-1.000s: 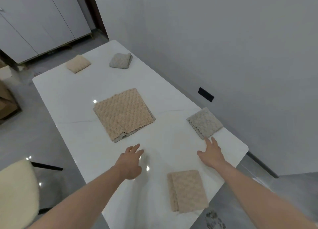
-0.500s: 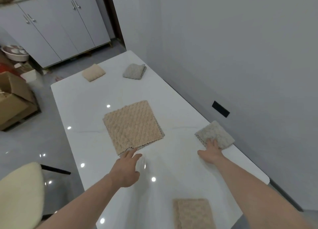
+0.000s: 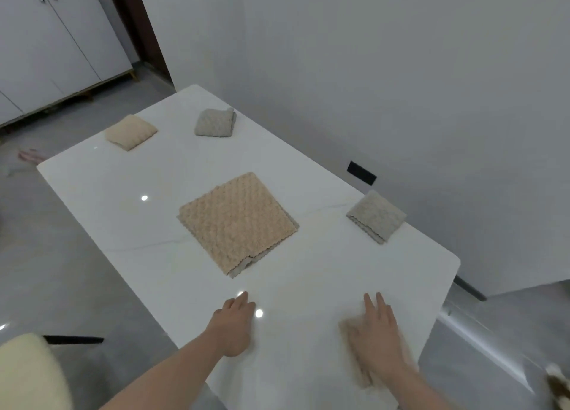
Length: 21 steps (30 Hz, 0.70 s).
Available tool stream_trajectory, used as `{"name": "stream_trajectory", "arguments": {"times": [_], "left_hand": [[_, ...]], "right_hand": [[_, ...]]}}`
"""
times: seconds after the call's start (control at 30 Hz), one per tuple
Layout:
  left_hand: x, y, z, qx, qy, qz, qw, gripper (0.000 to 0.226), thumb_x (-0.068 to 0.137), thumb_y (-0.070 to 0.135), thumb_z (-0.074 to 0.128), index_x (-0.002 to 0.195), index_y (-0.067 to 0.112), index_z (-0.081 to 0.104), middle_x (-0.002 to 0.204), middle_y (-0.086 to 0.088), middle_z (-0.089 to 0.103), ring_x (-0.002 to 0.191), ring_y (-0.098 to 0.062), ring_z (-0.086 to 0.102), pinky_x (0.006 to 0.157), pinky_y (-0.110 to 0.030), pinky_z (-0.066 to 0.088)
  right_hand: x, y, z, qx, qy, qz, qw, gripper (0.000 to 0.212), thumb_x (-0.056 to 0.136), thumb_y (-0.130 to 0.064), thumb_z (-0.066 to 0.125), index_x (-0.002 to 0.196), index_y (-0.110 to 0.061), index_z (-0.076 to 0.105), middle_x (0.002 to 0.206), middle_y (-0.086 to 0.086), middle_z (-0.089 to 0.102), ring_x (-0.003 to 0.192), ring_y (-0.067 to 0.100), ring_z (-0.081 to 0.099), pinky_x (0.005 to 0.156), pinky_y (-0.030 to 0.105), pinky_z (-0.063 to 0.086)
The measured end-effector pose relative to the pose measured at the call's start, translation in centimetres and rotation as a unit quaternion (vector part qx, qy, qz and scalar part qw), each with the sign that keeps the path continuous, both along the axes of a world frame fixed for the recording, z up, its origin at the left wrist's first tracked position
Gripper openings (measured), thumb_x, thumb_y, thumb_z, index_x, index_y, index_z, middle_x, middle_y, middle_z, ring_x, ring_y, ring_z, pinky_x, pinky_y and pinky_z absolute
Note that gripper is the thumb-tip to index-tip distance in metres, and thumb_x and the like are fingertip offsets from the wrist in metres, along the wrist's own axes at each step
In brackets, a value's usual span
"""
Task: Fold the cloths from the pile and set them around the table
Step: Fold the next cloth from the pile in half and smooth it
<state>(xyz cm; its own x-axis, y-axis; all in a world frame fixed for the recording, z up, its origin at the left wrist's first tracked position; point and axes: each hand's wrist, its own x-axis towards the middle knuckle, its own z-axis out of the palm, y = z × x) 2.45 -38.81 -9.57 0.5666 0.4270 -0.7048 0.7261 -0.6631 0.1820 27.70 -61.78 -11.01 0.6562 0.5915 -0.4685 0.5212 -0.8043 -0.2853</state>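
Note:
A flat pile of beige cloths point(image 3: 236, 221) lies in the middle of the white table point(image 3: 123, 200). Folded cloths sit around it: a beige one point(image 3: 131, 131) at the far left, a grey one point(image 3: 215, 123) at the far end, a grey one point(image 3: 376, 216) by the right edge. My right hand point(image 3: 377, 338) lies flat, fingers spread, on a folded beige cloth point(image 3: 350, 345) near the front right, mostly hiding it. My left hand point(image 3: 233, 326) rests empty on the bare table in front of the pile, fingers loosely apart.
A cream chair point(image 3: 27, 375) stands at the front left, beside the table. A grey wall point(image 3: 401, 86) runs close along the table's right side. White cabinets point(image 3: 52, 39) stand at the far left across the grey floor.
My right hand left the grey cloth at the right edge and came back onto the near beige folded cloth. My left hand drew back from the pile's front edge.

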Motion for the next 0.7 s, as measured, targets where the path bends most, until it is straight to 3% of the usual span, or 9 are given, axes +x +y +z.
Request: {"name": "stream_trajectory", "arguments": {"times": [0.07,0.2,0.3,0.4,0.53,0.7], "left_hand": [[-1.8,-0.3,0.0,-0.009,0.015,-0.021,1.000,0.072,0.096,0.024,0.049,0.160,0.020,0.016,0.170,-0.005,-0.007,0.155,-0.029,0.008,0.120,-0.042,0.028],[-4.0,-0.9,0.8,-0.011,0.012,-0.033,0.999,0.063,0.096,0.026,0.049,0.154,0.020,0.027,0.169,-0.002,0.003,0.152,-0.028,0.014,0.116,-0.041,0.032],[-5.3,-1.3,2.1,-0.003,-0.004,-0.025,1.000,0.067,0.095,0.026,0.051,0.157,0.021,0.026,0.169,0.000,0.006,0.153,-0.027,0.013,0.118,-0.041,0.031],[-6.6,-2.1,3.8,0.005,-0.021,-0.005,1.000,0.073,0.093,0.027,0.053,0.159,0.024,0.023,0.170,0.002,0.004,0.155,-0.025,0.009,0.119,-0.041,0.029],[-8.5,-2.0,5.8,0.031,-0.048,-0.016,0.998,0.074,0.093,0.028,0.055,0.160,0.025,0.025,0.170,0.003,0.006,0.155,-0.024,0.010,0.119,-0.042,0.030],[-10.3,0.0,7.2,0.047,-0.066,-0.022,0.996,0.076,0.092,0.029,0.054,0.160,0.025,0.023,0.171,0.003,0.004,0.155,-0.024,0.009,0.119,-0.039,0.031]], "right_hand": [[-3.9,-2.7,-0.4,-0.017,0.000,-0.029,0.999,0.085,0.091,-0.045,0.050,0.160,-0.015,0.012,0.168,0.011,0.009,0.155,0.029,0.007,0.125,0.038,0.009],[-8.7,-6.1,-0.2,-0.067,0.072,-0.055,0.994,0.092,0.093,-0.041,0.056,0.160,-0.022,-0.004,0.169,0.004,-0.009,0.155,0.029,0.004,0.123,0.035,0.016],[-9.1,-7.0,0.4,-0.078,0.138,-0.082,0.984,0.087,0.095,-0.035,0.055,0.161,-0.020,0.000,0.169,0.000,-0.009,0.153,0.028,0.014,0.120,0.035,0.026],[-9.3,-7.1,0.9,-0.068,0.147,-0.089,0.983,0.085,0.096,-0.035,0.053,0.161,-0.015,0.002,0.169,0.003,-0.009,0.152,0.027,0.021,0.118,0.033,0.029],[-10.7,-6.3,1.6,-0.060,0.115,-0.090,0.987,0.085,0.095,-0.036,0.053,0.161,-0.012,0.006,0.169,0.007,-0.005,0.152,0.031,0.017,0.120,0.037,0.028],[-14.2,-3.3,4.0,-0.059,0.095,-0.060,0.992,0.082,0.098,-0.036,0.049,0.162,-0.020,0.001,0.169,0.006,-0.010,0.155,0.032,-0.001,0.123,0.040,0.022]]}}
